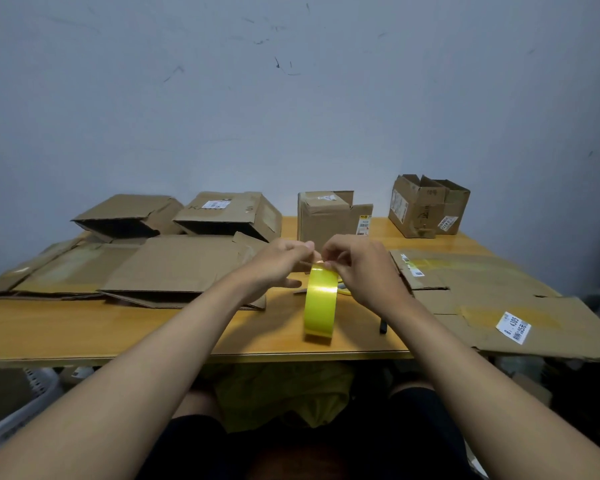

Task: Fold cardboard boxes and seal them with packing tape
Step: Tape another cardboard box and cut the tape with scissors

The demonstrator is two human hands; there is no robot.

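head view: both hands meet at the top of the yellow tape roll (321, 303), held on edge above the table (153, 327); left hand (279, 263) and right hand (357, 268) pinch its rim, likely picking for the loose end; next, peel a strip free; flattened boxes (184, 268) lie left of the roll.

A glossy yellow roll of packing tape (320, 303) is held upright on edge above the wooden table. Flattened brown cardboard boxes (174, 268) are spread at left and right; four partly folded brown boxes (326, 216) are lined up along the far edge.
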